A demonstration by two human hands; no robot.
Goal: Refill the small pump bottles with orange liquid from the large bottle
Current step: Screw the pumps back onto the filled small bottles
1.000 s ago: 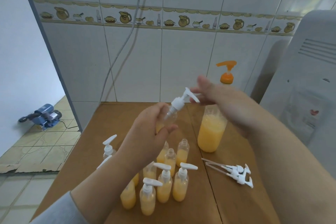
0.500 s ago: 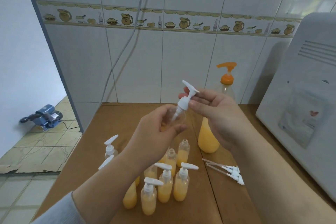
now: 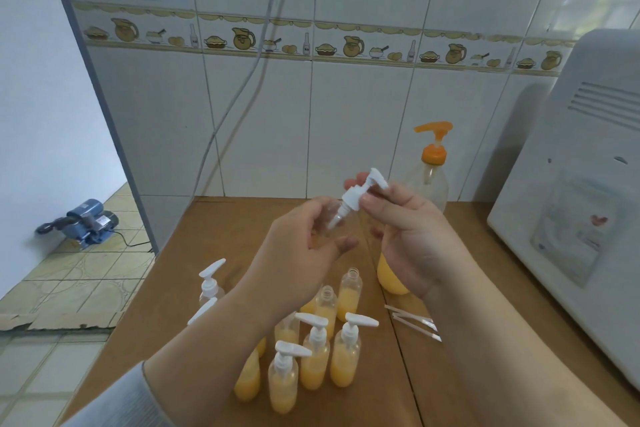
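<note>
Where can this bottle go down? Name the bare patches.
Bare table lies between the wall and the hands, left of the large bottle. Another patch lies at the near right, between the loose pumps and the white appliance. The small bottles crowd the near middle, under the left hand.

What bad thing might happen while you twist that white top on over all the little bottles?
The small bottle in the left hand is tilted while the right hand pinches the white pump top; it might spill if the grip slips. Both forearms hang just above the small pump bottles and two open bottles, so a lowered arm could topple them.
</note>
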